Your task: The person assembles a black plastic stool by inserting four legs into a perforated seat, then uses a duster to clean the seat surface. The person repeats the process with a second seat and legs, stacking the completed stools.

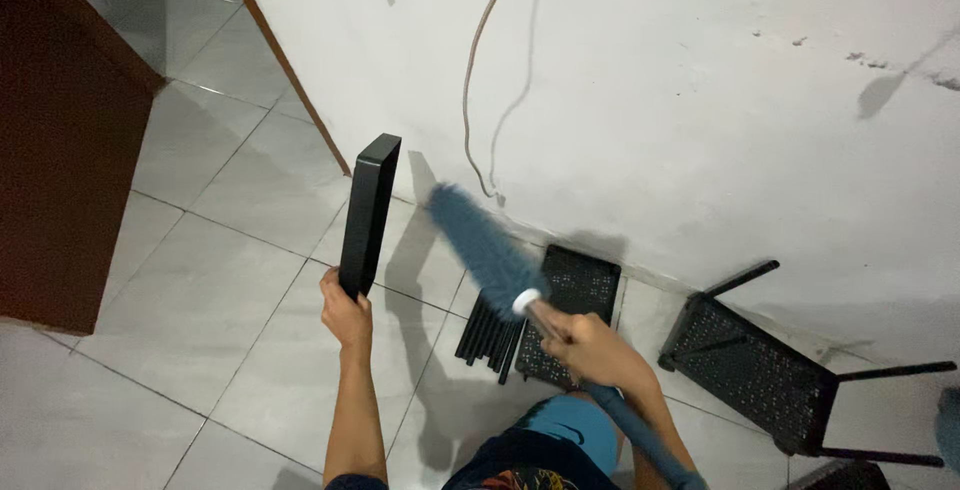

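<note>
- Black flat rectangular panel (368, 212), held upright over the tiled floor at the left; long axis runs near to far, top tipped slightly right.
- Blue fluffy duster brush (484, 248) points far-left toward it; dusting seems in hand, and the next stroke needs contact.
- Left hand (345, 312) grips the panel's bottom; right hand (592, 344) is clenched on the duster's handle.

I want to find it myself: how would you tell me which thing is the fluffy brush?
Start at the white wall and look down to the grey floor tiles, where black perforated panels lie. Above them the right hand holds a long blue handle; the fluffy brush is its dark blue bristly end. Everything nearby is flat, hard and black, like the panel in the left hand.
</note>
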